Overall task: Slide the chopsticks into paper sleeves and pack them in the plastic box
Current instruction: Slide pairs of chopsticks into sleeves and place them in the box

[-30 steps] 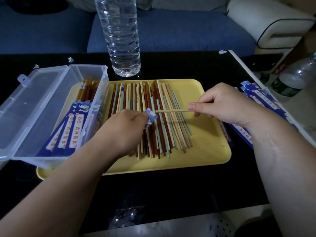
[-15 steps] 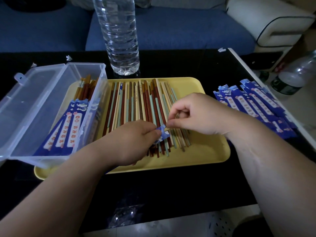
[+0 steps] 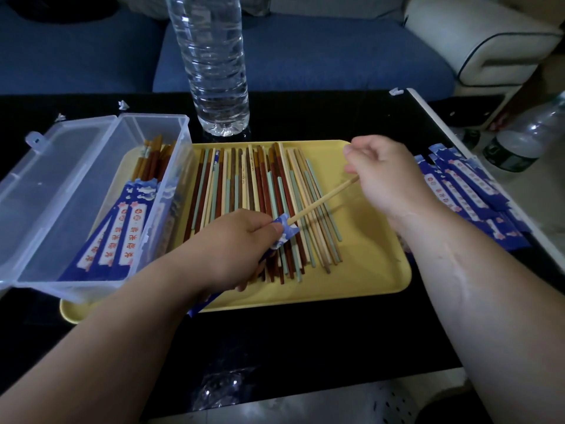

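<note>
Head | left hand [image 3: 232,243] pinches sleeve [image 3: 287,229], mostly hidden | right hand [image 3: 388,175] pinches chopstick [image 3: 321,201]

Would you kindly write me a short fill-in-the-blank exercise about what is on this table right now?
1. The loose chopsticks lie on a ____ tray.
2. The left hand holds a blue paper sleeve, and the right hand pinches a pale ____ whose tip enters it.
3. The plastic box, holding sleeved chopsticks, has its lid ____.
4. Behind the tray stands a clear water ____.

Missing words: yellow; chopstick; open; bottle.
</note>
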